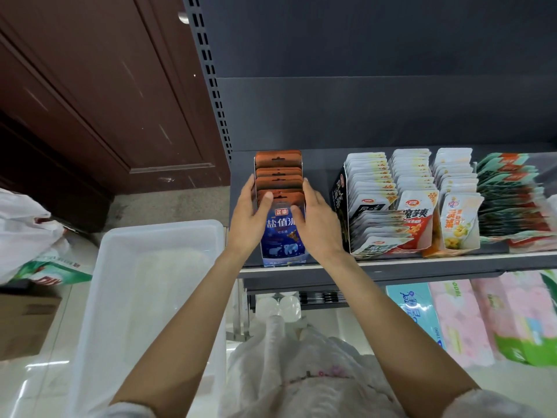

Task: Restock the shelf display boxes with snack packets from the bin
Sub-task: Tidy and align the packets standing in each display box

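Observation:
A display box (278, 159) of blue snack packets with brown hang-tab tops stands at the left end of the grey shelf (391, 262). My left hand (248, 218) grips the box's left side, thumb on the front packet (283, 236). My right hand (316, 220) grips the right side, thumb on the same packet. The white plastic bin (144, 297) stands on the floor below left; no packets show inside it.
To the right on the shelf stand display boxes of white packets (373, 203), (417, 206), (458, 212) and green-red packets (512, 200). Tissue packs (470, 321) fill the shelf below. White plastic bags (21, 230) and a cardboard box (27, 321) lie at the left. A brown door (99, 95) is beyond.

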Action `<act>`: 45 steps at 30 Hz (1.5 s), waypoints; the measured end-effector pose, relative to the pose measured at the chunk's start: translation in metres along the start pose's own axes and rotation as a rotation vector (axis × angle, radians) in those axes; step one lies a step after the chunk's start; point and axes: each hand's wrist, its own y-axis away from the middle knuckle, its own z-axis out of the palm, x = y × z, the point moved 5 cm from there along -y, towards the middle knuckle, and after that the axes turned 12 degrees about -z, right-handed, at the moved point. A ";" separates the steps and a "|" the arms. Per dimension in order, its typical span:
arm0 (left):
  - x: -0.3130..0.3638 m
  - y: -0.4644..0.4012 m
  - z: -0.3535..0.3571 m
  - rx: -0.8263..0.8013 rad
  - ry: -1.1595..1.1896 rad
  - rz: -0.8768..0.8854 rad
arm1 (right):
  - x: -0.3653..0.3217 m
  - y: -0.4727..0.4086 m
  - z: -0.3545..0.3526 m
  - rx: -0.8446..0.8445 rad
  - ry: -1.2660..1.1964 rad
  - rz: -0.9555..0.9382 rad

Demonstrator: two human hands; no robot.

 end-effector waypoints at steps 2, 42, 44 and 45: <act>0.011 0.001 -0.010 0.199 -0.093 0.113 | 0.004 0.004 -0.005 0.047 -0.082 0.000; 0.019 -0.002 -0.012 0.249 0.033 -0.036 | 0.003 -0.001 0.008 0.030 -0.506 0.095; 0.004 0.002 -0.001 0.070 0.307 -0.240 | 0.004 -0.004 0.014 -0.007 -0.469 0.097; 0.000 0.004 0.002 -0.005 0.333 -0.261 | 0.005 -0.006 0.016 -0.003 -0.424 0.088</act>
